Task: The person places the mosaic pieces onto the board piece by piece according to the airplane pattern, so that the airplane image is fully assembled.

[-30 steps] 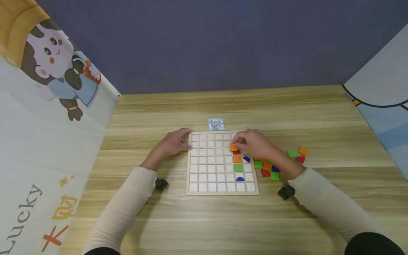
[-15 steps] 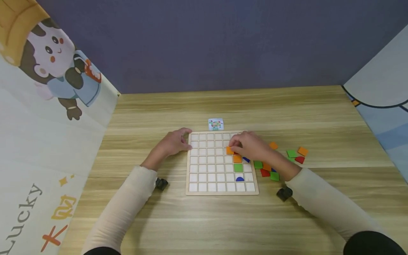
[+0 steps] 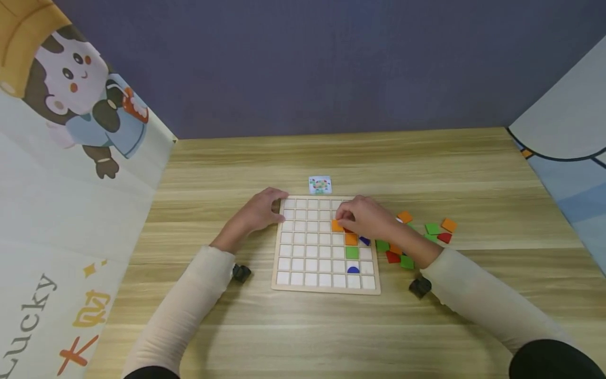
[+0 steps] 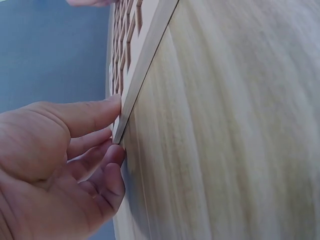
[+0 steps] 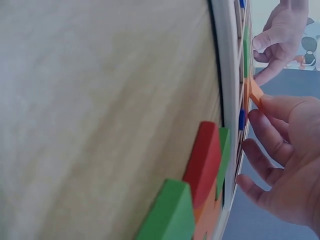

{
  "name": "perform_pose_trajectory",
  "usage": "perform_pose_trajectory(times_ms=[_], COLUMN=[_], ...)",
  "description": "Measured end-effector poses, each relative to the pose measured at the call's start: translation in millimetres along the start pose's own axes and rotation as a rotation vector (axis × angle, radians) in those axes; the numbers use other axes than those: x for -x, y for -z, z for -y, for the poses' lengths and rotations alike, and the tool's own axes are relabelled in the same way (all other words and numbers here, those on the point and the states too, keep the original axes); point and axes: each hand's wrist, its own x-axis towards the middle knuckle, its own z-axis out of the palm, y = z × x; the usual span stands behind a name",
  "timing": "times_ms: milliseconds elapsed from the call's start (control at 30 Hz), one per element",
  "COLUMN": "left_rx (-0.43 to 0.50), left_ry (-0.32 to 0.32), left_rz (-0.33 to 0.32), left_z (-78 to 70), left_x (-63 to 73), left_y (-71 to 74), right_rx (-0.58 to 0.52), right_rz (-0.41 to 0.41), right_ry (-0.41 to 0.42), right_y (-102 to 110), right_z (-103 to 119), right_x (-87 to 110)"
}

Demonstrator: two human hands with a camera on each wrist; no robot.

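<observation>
A wooden grid board (image 3: 311, 279) with white square cells lies on the table. My left hand (image 3: 260, 210) grips its far left corner, thumb on the frame, as the left wrist view shows. My right hand (image 3: 366, 218) pinches an orange square tile (image 3: 337, 226) between thumb and index finger, low over the board's right part; in the right wrist view the tile (image 5: 255, 93) is tilted. Near that hand the board bears another orange tile (image 3: 351, 239), a green tile (image 3: 352, 253), a blue half-round piece (image 3: 353, 270) and a partly covered blue piece (image 3: 364, 241).
Right of the board lie several loose tiles, among them a green tile (image 3: 407, 262), a red piece (image 3: 444, 238) and an orange tile (image 3: 448, 225). A small pattern card (image 3: 320, 185) lies beyond the board. A dark wall (image 3: 331, 68) closes off the table's back.
My right hand has moved slightly left and nearer with the orange tile. The board has turned slightly, its near edge shifting left. My left hand stays at the corner.
</observation>
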Motion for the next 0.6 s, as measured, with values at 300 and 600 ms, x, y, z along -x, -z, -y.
perform_pose_trajectory(times_ms=[300,600], left_rx=[-0.115,-0.166], left_ry=[-0.033,-0.062], left_rz=[0.009,0.075], left_z=[5.8,2.4], left_x=[1.9,4.4], left_y=[3.8,6.4], right_rx=[0.079,0.160], right_rz=[-0.023,-0.057], right_ry=[0.065,0.127], right_y=[-3.8,-5.2], right_z=[-0.5,-3.5], right_x=[-0.6,1.4])
